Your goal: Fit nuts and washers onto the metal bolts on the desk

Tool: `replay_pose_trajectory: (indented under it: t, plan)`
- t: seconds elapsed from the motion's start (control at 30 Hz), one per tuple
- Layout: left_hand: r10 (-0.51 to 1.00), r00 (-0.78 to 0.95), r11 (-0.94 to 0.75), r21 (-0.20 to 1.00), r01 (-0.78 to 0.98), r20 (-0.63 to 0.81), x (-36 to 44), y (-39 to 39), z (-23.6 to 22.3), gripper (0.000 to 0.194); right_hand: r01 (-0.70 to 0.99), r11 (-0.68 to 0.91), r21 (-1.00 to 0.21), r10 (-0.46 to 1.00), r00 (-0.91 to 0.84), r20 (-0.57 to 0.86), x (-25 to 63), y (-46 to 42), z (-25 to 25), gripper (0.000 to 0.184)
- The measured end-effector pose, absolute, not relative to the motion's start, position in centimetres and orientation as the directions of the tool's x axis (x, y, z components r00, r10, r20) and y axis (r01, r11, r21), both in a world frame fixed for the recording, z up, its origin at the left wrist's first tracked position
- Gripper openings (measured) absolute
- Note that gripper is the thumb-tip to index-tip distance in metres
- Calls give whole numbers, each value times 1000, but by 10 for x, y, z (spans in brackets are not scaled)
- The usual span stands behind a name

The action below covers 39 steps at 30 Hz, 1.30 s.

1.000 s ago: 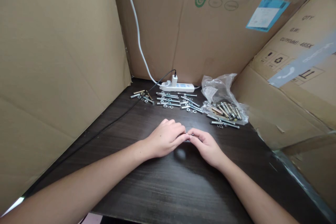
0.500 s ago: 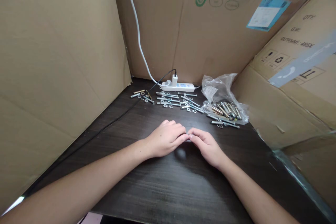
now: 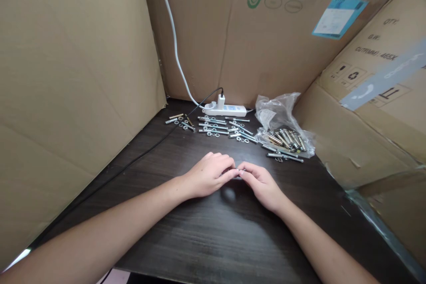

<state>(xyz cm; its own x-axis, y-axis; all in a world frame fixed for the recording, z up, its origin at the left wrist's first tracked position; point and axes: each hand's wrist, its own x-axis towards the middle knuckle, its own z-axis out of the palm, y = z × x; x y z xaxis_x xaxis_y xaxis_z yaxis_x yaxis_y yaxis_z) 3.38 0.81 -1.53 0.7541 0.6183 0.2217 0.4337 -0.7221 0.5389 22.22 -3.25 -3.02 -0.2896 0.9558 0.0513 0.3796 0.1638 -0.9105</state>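
Over the dark table, my left hand [image 3: 213, 175] and my right hand [image 3: 261, 186] meet fingertip to fingertip. Each is closed in a pinch. A small greyish metal bit [image 3: 237, 173] shows between the fingertips; the rest is hidden by the fingers, so its kind cannot be made out. Beyond the hands lie sorted groups of long bolts [image 3: 213, 126], with metal sleeves [image 3: 234, 136], nuts [image 3: 238, 139] and washers [image 3: 246, 141] beside them. Farther right, a clear plastic bag [image 3: 278, 115] lies open with several assembled expansion bolts [image 3: 289, 140] in its mouth.
A white power strip [image 3: 229, 110] with a plugged-in charger [image 3: 221, 101] stands at the back. Its black cable [image 3: 146, 154] runs across the table's left side. Cardboard boxes wall in the left [image 3: 73, 75], back [image 3: 199, 44] and right [image 3: 366, 97].
Both hands stay joined at nearly the same spot. The left fingers and thumb have shifted very slightly; the laid-out bolts and the bag have not moved.
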Motion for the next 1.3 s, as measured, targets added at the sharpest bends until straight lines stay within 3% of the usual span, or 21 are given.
replay_pose_trajectory:
  t: [0.13,0.2,0.33,0.5,0.67,0.77,0.9,1.03,1.2,1.3]
  plan:
    - [612,745,-727,559,399,264,33,4,-14,12,358,159,-920,956,-289,52,222,-32,-29,24]
    - [613,736,-732,555,394,287,32,2,-12,21,360,156,-920,956,-288,50,221,-32,-28,23]
    - [642,715,-713,559,423,278,31,4,-11,12,384,156,-910,957,-288,42,221,-33,-29,25]
    - [611,760,-729,530,432,220,34,10,-18,30,395,165,-904,954,-297,44,222,-32,-29,25]
    - [618,741,-722,565,401,264,34,6,-17,12,384,163,-909,955,-292,48,223,-32,-30,23]
    - [613,732,-734,557,388,298,32,3,-13,24,373,167,-913,954,-296,54,222,-32,-30,21]
    - [645,713,-707,569,420,275,31,7,-13,10,389,164,-907,956,-291,48,222,-33,-30,23]
    - [625,743,-717,553,425,238,33,11,-18,24,403,166,-900,956,-288,47,222,-33,-30,24]
    - [628,730,-713,574,402,269,34,6,-17,12,365,131,-922,964,-265,32,221,-33,-30,19]
    - [631,719,-716,578,392,293,34,3,-15,21,356,127,-926,964,-263,31,221,-34,-30,19]
